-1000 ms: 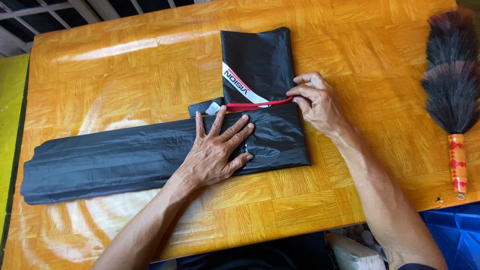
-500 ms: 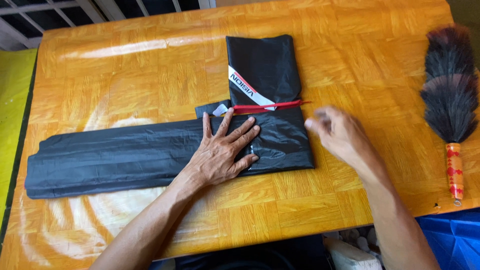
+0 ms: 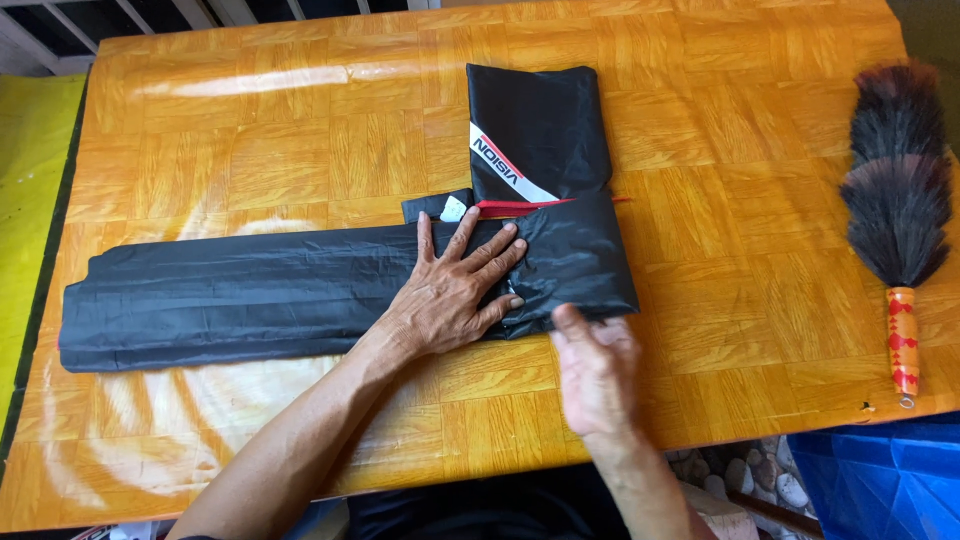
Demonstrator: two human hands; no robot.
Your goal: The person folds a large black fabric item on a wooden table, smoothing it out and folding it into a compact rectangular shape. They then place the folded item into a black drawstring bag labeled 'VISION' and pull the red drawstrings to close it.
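Item: black garment, thin shiny fabric, folded into a long flat strip across the wooden table. It runs from the 9 o'clock edge to just right of centre, where a second folded section turns up toward 12 o'clock, with a red trim line at the joint.

Left hand: flat on the garment at centre, palm down, fingers spread wide toward 1 o'clock, gripping nothing.

Right hand: at 5 o'clock from the left hand, blurred, loosely open and empty, fingertips at the garment's near edge; contact cannot be told.

Feather duster: dark plume, red-patterned handle, along the 3 o'clock edge, well apart from the garment.

Open room: bare tabletop between garment and duster, along 12 o'clock left of the upturned section, and a band at 6 o'clock.

Off-table: yellow surface at 9 o'clock; blue sheet at 5 o'clock.
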